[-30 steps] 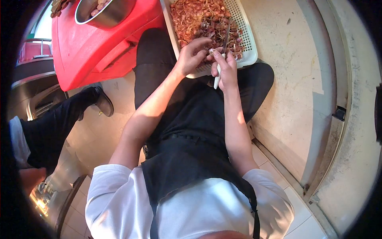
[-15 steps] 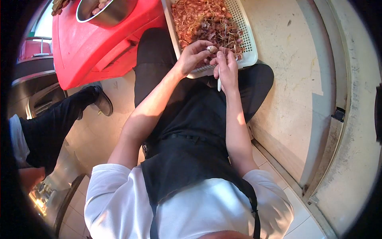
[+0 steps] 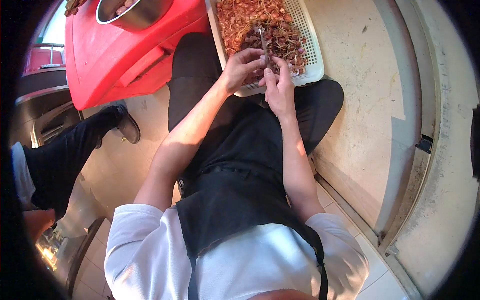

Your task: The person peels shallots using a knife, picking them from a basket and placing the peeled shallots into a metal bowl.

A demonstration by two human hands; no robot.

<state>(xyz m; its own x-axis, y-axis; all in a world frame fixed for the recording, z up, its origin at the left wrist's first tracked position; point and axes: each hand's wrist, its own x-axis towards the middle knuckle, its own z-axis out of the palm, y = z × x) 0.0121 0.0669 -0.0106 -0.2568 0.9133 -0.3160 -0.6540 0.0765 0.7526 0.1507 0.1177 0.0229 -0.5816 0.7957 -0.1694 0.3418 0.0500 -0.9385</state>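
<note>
My right hand (image 3: 280, 90) is closed on a small knife (image 3: 265, 47), its thin blade pointing away from me over the basket. Beside it, the bent fingers of my left hand (image 3: 240, 72) pinch a small pale shallot, now mostly hidden by fingertips and blade. Both hands meet above the near end of a white perforated plastic basket (image 3: 315, 70). Inside the basket, reddish-orange shallots (image 3: 235, 22) with stringy roots fill the far left part. Darker purple peelings (image 3: 290, 42) lie heaped nearer my hands. The basket's near end rests by my knees.
A red plastic table or stool (image 3: 90, 60) stands at the left, carrying a metal bowl (image 3: 145, 17) with several pinkish pieces in it. Another person's leg and dark shoe (image 3: 129, 125) are on the floor at left. A pale wall or door panel (image 3: 360, 100) rises close on the right.
The knife blade has swung left and now stands across the gap between my hands. The pale shallot, plainly visible before, is mostly covered. My right hand has shifted slightly left.
</note>
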